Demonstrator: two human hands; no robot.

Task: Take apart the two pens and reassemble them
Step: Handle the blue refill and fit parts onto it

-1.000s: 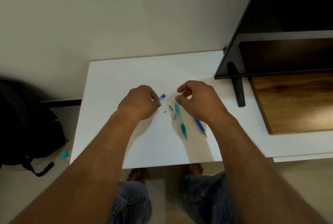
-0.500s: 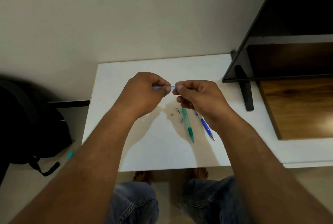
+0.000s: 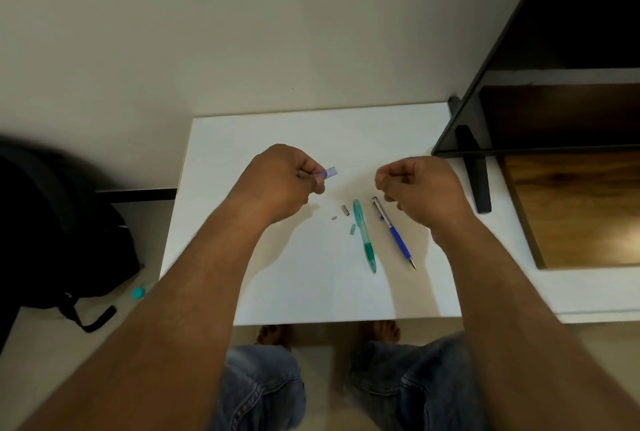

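My left hand (image 3: 280,184) pinches a short translucent blue pen piece (image 3: 329,172), held above the white table (image 3: 277,292). About a hand's width to the right, my right hand (image 3: 420,189) is closed in a loose fist, and nothing shows between its fingers. Between and just below the hands, a green pen (image 3: 364,238) and a blue pen section with a silver upper end (image 3: 394,233) lie side by side, tips towards me. A small metal sleeve (image 3: 344,210), a tiny grey bit (image 3: 334,218) and a small green piece (image 3: 352,229) lie left of the green pen.
A black shelf unit with a black leg (image 3: 479,184) and a wooden board (image 3: 571,208) stands on the table's right. A black backpack (image 3: 52,233) and a teal cap (image 3: 138,292) lie on the floor to the left. My knees sit under the table's near edge.
Half a second ago both hands met on the blue piece above the table. They have since pulled apart: the left keeps the blue piece, the right has moved right, closed.
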